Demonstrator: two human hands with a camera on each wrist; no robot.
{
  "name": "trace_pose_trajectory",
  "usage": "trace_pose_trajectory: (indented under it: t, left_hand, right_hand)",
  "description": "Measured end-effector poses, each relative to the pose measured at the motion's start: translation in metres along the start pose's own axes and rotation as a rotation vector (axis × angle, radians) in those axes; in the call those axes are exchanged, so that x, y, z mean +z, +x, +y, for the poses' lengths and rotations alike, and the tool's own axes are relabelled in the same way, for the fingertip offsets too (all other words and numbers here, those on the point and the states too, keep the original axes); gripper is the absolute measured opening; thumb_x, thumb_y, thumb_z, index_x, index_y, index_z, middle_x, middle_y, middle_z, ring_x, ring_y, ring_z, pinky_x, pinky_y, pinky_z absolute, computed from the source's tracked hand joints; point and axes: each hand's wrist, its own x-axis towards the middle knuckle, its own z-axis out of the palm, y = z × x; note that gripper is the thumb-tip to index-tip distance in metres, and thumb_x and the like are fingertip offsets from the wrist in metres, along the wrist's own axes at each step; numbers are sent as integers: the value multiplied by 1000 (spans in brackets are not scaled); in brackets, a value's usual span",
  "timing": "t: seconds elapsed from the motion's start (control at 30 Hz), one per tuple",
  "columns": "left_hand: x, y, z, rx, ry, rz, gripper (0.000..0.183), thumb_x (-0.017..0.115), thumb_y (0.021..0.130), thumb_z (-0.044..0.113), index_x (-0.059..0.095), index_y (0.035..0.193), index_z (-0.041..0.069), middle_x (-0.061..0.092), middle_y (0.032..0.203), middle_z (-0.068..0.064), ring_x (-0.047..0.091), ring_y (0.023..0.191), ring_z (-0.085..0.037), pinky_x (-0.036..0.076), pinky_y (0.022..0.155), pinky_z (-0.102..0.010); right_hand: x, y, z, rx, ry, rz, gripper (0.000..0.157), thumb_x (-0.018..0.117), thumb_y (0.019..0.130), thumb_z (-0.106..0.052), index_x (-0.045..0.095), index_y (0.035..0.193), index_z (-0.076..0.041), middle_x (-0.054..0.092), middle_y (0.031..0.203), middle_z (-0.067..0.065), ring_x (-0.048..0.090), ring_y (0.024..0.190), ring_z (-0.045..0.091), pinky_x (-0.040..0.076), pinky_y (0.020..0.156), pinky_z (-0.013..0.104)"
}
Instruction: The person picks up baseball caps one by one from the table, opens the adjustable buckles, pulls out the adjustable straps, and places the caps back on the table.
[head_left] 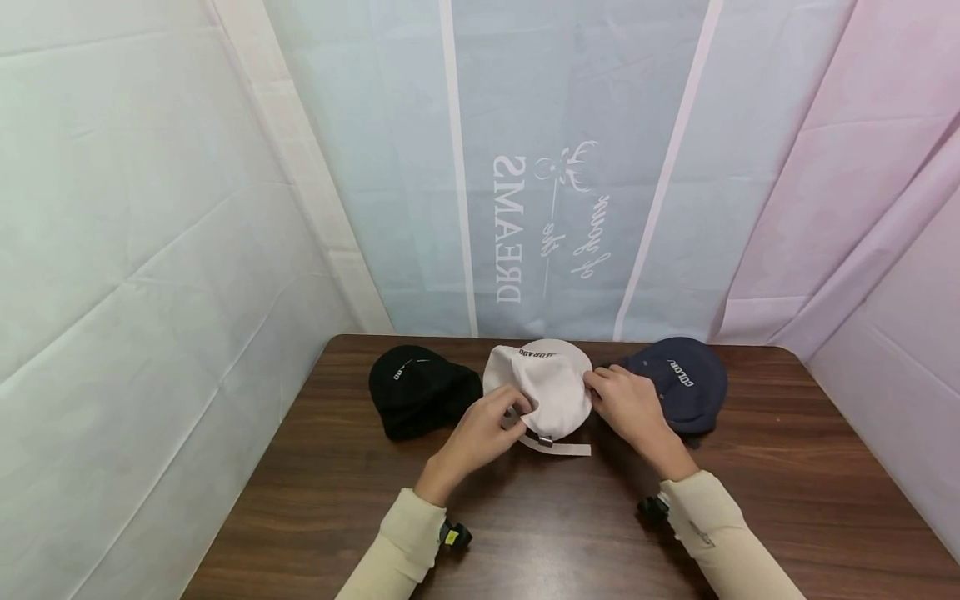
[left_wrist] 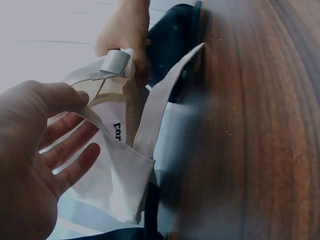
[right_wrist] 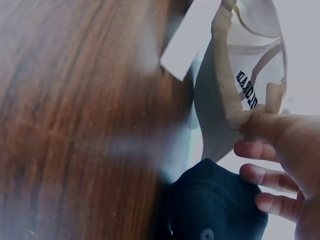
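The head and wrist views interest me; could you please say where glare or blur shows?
Left wrist: the background behind the white cap is washed out, and a blurred dark patch shows on the table beside it; right wrist: pale hazy glare streaks the table; head: fairly even light, no strong glare.

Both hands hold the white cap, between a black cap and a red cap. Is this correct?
Not quite: the head view shows a dark blue cap, not red. The left hand and right hand hold the white cap between it and the black cap.
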Motion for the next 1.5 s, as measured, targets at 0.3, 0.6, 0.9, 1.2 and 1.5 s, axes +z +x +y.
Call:
trace_pose_trajectory:
  t: [0.3, 0.6, 0.9, 1.2, 1.5]
  left_hand:
    - [9, 1, -6, -40, 24, -50, 14, 71, 97, 6, 69, 106, 16, 68, 111, 3, 68, 95, -15, 57, 84, -25]
    - [12, 3, -6, -91, 23, -98, 11, 72, 99, 8, 69, 106, 16, 69, 113, 3, 70, 103, -15, 57, 90, -27]
    - [13, 2, -6, -120, 47, -168, 14, 69, 100, 7, 71, 109, 17, 69, 116, 4, 65, 103, -10, 56, 92, -25]
    - [12, -2, -5, -123, 124, -199, 20, 65, 98, 3, 72, 106, 20, 65, 109, 4, 55, 94, -9, 50, 82, -23]
    - [3, -1, -7, -131, 120, -85, 17, 64, 99, 6, 75, 103, 18, 67, 103, 4, 60, 83, -15, 47, 73, -23]
  right_hand:
    - [1, 3, -2, 20, -30, -35, 13, 79, 89, -4, 70, 88, -13, 70, 79, 6, 63, 64, 27, 39, 43, 39]
    - [2, 3, -7, 50, -24, -169, 11, 81, 91, -11, 76, 101, -12, 71, 76, 5, 63, 59, 24, 38, 42, 37]
    - [3, -3, -12, 67, -15, -238, 21, 78, 94, -14, 78, 115, -13, 77, 91, 6, 71, 76, 30, 53, 51, 46]
    - [3, -7, -14, 80, 8, -253, 20, 78, 94, -15, 79, 114, -12, 78, 93, 6, 71, 78, 29, 55, 55, 46]
    - [-9, -7, -18, 138, 57, -307, 23, 78, 96, -21, 79, 117, -12, 79, 107, 8, 75, 89, 29, 59, 61, 48]
